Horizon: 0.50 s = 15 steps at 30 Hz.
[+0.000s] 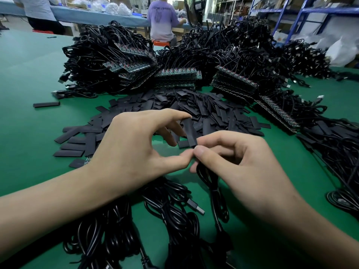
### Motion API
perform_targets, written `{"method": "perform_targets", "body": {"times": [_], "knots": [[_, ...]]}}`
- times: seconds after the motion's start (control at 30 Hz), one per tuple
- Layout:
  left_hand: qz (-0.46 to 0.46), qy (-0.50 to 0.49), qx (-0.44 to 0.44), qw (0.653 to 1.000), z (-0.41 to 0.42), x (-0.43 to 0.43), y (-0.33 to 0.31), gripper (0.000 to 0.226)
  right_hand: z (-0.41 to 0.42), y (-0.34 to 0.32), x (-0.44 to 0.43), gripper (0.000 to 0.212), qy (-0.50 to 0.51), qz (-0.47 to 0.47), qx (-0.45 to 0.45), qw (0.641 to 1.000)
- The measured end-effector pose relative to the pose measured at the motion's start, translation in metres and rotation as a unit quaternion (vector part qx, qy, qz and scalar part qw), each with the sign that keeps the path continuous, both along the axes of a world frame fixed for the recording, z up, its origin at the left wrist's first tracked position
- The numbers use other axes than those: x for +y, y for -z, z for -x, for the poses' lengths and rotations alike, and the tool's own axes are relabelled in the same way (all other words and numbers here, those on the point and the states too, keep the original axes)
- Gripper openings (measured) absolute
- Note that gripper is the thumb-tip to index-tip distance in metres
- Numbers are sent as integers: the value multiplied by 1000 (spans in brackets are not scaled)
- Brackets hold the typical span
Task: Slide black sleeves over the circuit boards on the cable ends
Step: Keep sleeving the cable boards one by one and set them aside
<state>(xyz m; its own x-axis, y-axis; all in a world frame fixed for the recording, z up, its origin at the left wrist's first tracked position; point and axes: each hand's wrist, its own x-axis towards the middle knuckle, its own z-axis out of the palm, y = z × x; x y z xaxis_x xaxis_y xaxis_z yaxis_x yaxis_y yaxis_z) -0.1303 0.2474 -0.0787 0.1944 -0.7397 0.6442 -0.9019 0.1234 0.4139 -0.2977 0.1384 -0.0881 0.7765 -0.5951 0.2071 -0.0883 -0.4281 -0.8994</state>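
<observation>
My left hand point(134, 144) holds a flat black sleeve point(190, 133) upright, its forefinger on the top end and its thumb near the bottom end. My right hand point(239, 164) pinches the end of a black cable point(213, 189) just below the sleeve, thumb tip touching my left thumb. The circuit board on that cable end is hidden by the fingers and the sleeve. A heap of loose black sleeves point(209, 109) lies just behind my hands on the green table point(29, 133).
Stacks of circuit boards on coiled cables point(174, 78) pile up behind the sleeves, and more point(279, 113) run off to the right. Coiled cables with USB plugs point(174, 200) lie under my wrists. A person in a purple shirt point(162, 18) sits at a far bench.
</observation>
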Motion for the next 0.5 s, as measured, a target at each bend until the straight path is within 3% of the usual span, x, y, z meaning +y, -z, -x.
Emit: {"method": "perform_targets", "body": {"times": [0.33, 0.5], "knots": [[14, -20, -118, 993, 1, 2, 2, 48, -2, 4, -3, 20, 8, -7, -6, 1000], [-14, -1, -89, 996, 0, 1, -3, 51, 1, -2, -6, 20, 14, 5, 10, 1000]]}}
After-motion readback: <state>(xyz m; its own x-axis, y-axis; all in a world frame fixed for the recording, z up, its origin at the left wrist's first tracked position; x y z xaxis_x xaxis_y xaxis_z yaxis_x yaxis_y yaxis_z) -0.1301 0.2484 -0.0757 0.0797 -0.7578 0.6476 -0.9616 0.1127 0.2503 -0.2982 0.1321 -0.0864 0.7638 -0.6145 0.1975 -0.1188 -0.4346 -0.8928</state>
